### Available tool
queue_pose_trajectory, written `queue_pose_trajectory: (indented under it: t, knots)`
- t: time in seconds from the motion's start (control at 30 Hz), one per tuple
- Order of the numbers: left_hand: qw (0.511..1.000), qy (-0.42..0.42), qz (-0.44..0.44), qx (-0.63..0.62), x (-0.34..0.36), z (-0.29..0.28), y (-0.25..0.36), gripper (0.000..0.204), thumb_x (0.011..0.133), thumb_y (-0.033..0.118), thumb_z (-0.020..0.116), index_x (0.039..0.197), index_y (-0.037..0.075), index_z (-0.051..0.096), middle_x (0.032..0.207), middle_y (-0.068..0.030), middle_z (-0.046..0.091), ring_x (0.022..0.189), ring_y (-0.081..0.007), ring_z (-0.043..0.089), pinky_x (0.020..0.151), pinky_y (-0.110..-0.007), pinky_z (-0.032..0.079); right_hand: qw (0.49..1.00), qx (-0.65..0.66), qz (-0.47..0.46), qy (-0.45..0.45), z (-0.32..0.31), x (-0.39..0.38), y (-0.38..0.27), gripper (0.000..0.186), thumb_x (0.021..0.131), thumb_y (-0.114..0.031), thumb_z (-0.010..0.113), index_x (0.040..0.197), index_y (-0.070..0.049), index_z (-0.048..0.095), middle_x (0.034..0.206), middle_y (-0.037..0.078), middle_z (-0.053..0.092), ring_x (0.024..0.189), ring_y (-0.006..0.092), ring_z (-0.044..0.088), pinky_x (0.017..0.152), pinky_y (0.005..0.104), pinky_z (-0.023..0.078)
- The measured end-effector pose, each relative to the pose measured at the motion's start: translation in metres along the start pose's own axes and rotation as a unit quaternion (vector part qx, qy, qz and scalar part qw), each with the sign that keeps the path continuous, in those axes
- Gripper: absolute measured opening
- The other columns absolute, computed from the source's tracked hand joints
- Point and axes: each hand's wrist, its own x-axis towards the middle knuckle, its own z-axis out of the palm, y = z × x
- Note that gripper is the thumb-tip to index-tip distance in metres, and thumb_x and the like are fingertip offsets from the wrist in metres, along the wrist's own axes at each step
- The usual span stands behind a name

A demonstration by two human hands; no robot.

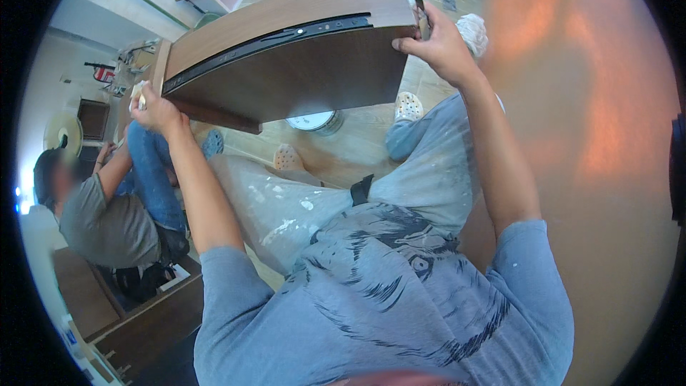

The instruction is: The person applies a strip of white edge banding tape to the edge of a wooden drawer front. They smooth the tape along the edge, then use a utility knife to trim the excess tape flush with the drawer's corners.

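Brown wood, and lots of it: handling a drawer (307, 75) out in front of the legs, above the floor (350, 161). Tilting it too, showing a black rail (271, 38) along the line between the lighter and darker faces. Gripping well away from most of that metal, probably for a cleaner hold.

Closing the right hand (446, 46) around the far right corner, fingers behind and thumb on the darker face, likely for steadying that end. Also seeing a small dark strip (420, 8) up by those fingers; not telling from here whether loose or part of the drawer.

Curling the left hand (158, 113) round a whitish wad (138, 94) at the opposite end, right beside the wood. Not making out any clear gap there, so not calling it touching or apart. Guessing at balance as the reason for working so wide, judging by the length.

Spotting a tub (330, 126) just past the lower edge in this view. Possibly propping up some weight, but not seeing any contact, so not swearing to it. Splaying the legs in clogs (288, 159), maybe for making room underneath.

Sharing the left side with a co-worker (107, 225), sitting low near that end.
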Motion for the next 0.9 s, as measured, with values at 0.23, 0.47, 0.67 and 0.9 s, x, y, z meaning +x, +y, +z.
queue_pose_trajectory:
  t: [0.23,0.47,0.67,0.9]
  knots:
    - [0.995,-0.074,-0.046,0.046,0.022,0.002,-0.016,0.044,0.104,0.029,0.075,0.132,-0.002,0.063,0.123,-0.0163,0.071,0.107,-0.0256,0.067,0.095,-0.042,0.057,0.998,0.064,-0.026,-0.005,-0.061,0.013,0.034,0.049,0.083,-0.026,0.093,0.12,-0.004,0.068,0.098,0.001,0.063,0.087,0.0137,0.06,0.083,0.0335,0.053]
    - [0.968,-0.217,-0.114,0.057,0.072,-0.01,-0.024,0.047,0.11,0.033,0.064,0.14,-0.003,0.063,0.135,-0.0178,0.068,0.126,-0.0304,0.066,0.107,-0.047,0.053,0.923,0.167,0.253,0.239,-0.106,-0.098,0.222,0.024,0.11,-0.012,0.045,0.119,-0.009,0.067,0.082,-0.002,0.057,0.072,0.0119,0.058,0.072,0.0331,0.053]
    - [0.93,-0.275,-0.244,0.005,0.11,-0.04,-0.035,0.036,0.116,0.029,0.052,0.133,0.0,0.065,0.131,-0.0129,0.073,0.119,-0.0262,0.071,0.102,-0.042,0.057,0.817,-0.027,0.525,0.235,0.002,-0.241,0.385,0.023,0.102,-0.016,0.06,0.114,-0.011,0.079,0.097,0.011,0.076,0.087,0.0245,0.073,0.079,0.041,0.057]
    - [0.927,-0.293,-0.226,0.064,0.122,-0.052,0.0,0.039,0.112,0.025,0.062,0.143,0.002,0.06,0.139,-0.0129,0.069,0.128,-0.0275,0.068,0.108,-0.042,0.056,0.787,-0.114,0.579,0.179,0.052,-0.291,0.391,0.031,0.089,-0.014,0.077,0.119,-0.009,0.079,0.119,0.022,0.079,0.114,0.0401,0.075,0.099,0.0497,0.058]
